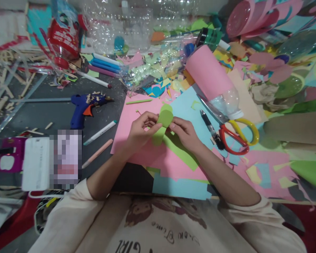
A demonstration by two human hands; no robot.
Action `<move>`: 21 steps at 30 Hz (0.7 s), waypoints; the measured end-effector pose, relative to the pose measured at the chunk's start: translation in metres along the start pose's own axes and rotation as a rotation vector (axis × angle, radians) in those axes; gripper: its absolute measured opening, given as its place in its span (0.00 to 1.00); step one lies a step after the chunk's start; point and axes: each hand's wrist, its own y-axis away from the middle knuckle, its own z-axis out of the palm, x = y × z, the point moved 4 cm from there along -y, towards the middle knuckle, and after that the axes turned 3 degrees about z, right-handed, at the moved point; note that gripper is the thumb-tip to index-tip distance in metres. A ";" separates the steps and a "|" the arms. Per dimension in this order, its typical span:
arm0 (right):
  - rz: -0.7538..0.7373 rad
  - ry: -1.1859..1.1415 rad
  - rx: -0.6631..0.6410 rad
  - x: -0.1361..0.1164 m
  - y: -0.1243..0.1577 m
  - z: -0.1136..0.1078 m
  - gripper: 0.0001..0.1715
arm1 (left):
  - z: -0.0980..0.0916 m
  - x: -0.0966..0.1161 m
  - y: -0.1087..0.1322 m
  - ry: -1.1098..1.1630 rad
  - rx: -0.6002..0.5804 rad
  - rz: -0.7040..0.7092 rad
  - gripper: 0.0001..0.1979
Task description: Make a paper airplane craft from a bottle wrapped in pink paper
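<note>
Between my two hands is a green paper cutout with rounded lobes, raised a little over the paper sheets. My left hand pinches its left edge between thumb and fingers. On the other side, my right hand grips the lower right edge with thumb and forefinger. Beneath the hands lies a pink paper sheet, overlapped on the right by a light blue sheet. A longer green paper piece rests under my right wrist. A thin green strip lies beyond my left hand.
Right of my hands are scissors with red and yellow handles, a black marker and a pink-wrapped bottle. At left lie a blue glue gun, markers and a phone. Paper scraps and plastic bottles crowd the back.
</note>
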 end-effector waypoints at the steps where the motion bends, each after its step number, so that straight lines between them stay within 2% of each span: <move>1: 0.006 -0.015 0.003 0.001 0.001 0.000 0.29 | 0.000 0.000 0.000 0.004 0.009 0.000 0.13; 6: 0.051 -0.132 0.085 0.009 0.002 -0.002 0.25 | 0.002 0.002 0.002 0.006 -0.006 -0.016 0.15; 10: 0.059 -0.128 0.148 0.006 0.000 -0.002 0.26 | 0.004 0.003 0.003 -0.007 -0.091 -0.046 0.16; 15: 0.070 -0.139 0.157 0.005 0.000 -0.003 0.27 | 0.006 0.001 0.004 -0.040 -0.194 -0.126 0.15; 21: 0.084 -0.154 0.179 0.006 0.000 -0.004 0.28 | 0.006 0.001 0.003 -0.075 -0.191 -0.168 0.15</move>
